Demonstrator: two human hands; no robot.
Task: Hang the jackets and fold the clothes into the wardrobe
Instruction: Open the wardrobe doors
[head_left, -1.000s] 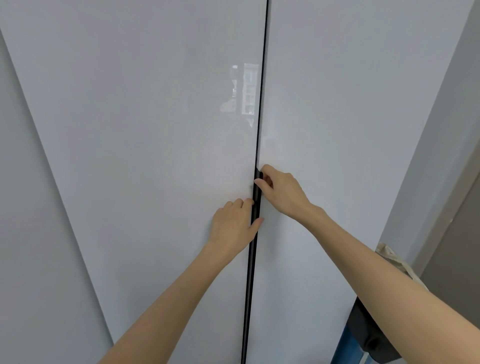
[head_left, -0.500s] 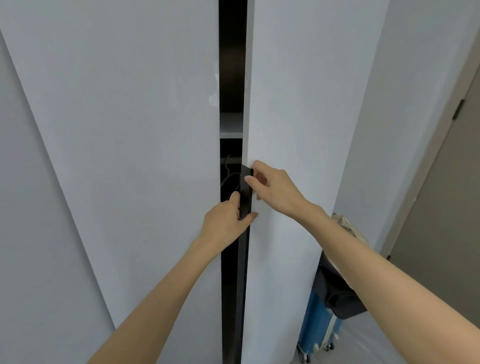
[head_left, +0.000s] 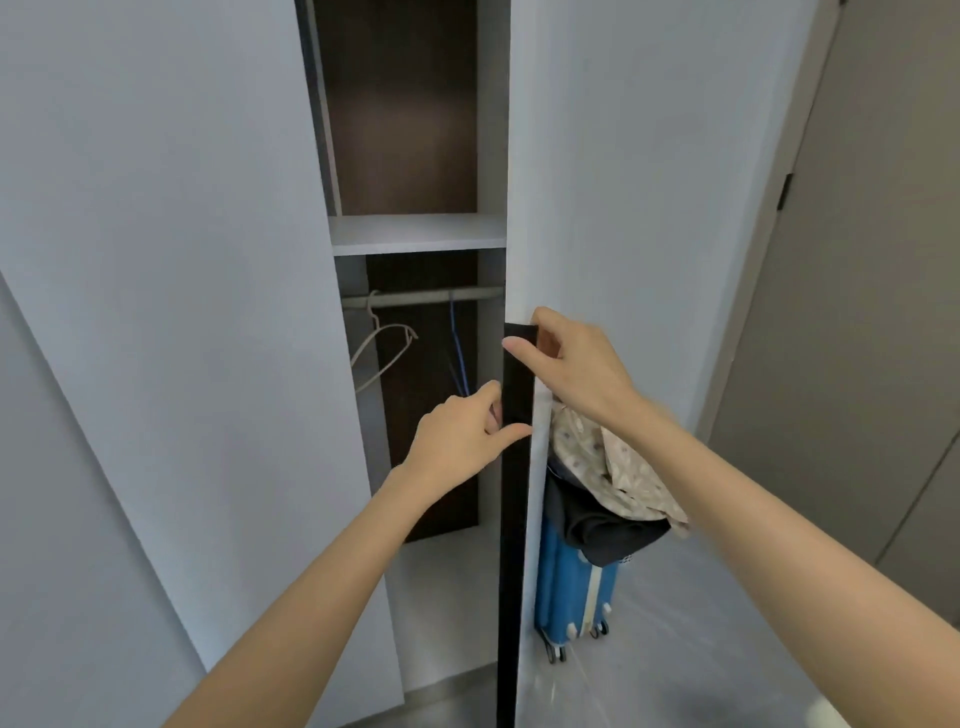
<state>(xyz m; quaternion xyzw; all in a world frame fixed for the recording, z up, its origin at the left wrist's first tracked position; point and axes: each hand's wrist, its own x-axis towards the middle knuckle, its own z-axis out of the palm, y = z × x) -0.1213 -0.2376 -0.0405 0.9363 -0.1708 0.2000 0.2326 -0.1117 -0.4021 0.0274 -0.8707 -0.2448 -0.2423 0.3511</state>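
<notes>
2 hands (head_left: 460, 434) (head_left: 576, 371) on upright wardrobe handle (head_left: 512, 519)

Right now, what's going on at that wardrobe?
A person has both hands on the black handle strip along the edge of the right wardrobe door. The left hand grips it lower down and the right hand pinches its top end. The door stands partly open, showing a shelf and, below it, a rail with a pale hanger and a blue hanger. A pile of clothes sits on a blue suitcase just right of the door's edge.
</notes>
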